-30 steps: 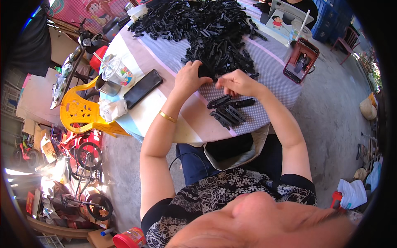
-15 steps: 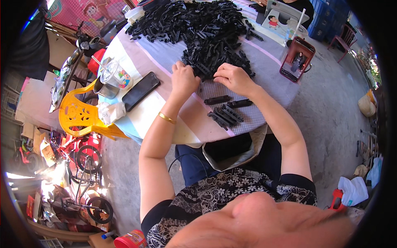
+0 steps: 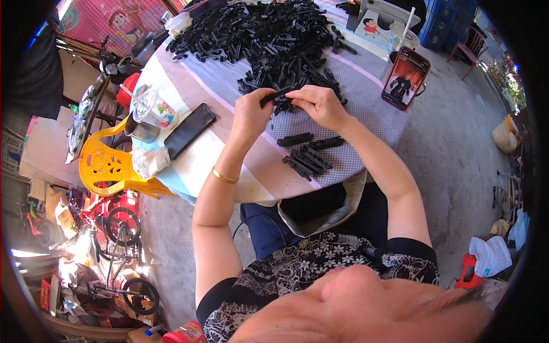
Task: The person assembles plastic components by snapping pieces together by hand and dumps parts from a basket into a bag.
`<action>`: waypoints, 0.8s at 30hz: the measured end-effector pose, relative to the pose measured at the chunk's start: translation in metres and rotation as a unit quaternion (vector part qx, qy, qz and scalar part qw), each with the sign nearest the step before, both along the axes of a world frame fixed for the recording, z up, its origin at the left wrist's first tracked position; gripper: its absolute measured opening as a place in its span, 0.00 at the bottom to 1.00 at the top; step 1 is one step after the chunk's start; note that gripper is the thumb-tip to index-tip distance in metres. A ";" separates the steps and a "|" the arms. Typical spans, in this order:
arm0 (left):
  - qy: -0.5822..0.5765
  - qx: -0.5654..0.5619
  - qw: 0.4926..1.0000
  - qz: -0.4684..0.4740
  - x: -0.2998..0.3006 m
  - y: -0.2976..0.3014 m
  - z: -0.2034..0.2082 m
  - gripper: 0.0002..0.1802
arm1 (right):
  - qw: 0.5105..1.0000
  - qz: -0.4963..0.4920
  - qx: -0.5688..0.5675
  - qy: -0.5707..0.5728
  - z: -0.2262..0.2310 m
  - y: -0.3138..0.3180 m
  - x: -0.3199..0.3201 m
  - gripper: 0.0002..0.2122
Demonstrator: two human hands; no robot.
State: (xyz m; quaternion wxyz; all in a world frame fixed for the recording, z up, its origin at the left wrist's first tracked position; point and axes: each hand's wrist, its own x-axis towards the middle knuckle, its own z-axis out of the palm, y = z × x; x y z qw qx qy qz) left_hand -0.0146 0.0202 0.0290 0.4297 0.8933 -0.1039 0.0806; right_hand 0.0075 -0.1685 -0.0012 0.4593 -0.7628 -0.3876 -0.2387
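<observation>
My left hand (image 3: 252, 114) is closed round one end of a long, slim black plastic piece (image 3: 275, 96), held above the near edge of a big heap of similar black pieces (image 3: 257, 40). At the other end of that piece, the fingers of my right hand (image 3: 323, 106) are pinched together on it. Whether a second small part sits in that pinch is too small to make out. Nearer to me on the round table (image 3: 229, 171), below my right wrist, a small group of black pieces (image 3: 309, 161) lies side by side, with two more pieces (image 3: 295, 139) just beyond.
Left on the table are a dark phone (image 3: 191, 130), a plastic cup with a straw (image 3: 157, 111), a metal cup (image 3: 142, 130) and crumpled white tissue (image 3: 151, 162). A propped phone (image 3: 406, 78) stands right. An open bag (image 3: 314, 206) sits at my lap. A yellow chair (image 3: 103, 160) stands left.
Both hands have come up slightly from the heap's near edge, and the black plastic piece now shows between them. The view has shifted a little.
</observation>
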 end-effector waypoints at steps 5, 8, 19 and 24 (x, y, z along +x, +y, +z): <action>0.042 -0.033 0.995 -0.085 0.006 0.004 -0.007 0.18 | 1.000 -0.016 -0.001 -0.019 -0.003 0.000 0.002 0.07; 0.068 -0.073 0.988 -0.116 0.006 0.003 -0.006 0.20 | 1.000 -0.022 -0.012 -0.014 -0.004 -0.001 0.001 0.07; -0.022 -0.068 0.993 -0.091 0.008 -0.003 -0.014 0.18 | 0.998 -0.055 -0.035 0.008 0.005 -0.004 -0.006 0.11; -0.030 -0.042 0.994 -0.094 0.002 -0.006 -0.004 0.17 | 0.988 -0.095 -0.008 -0.121 0.009 -0.006 -0.001 0.19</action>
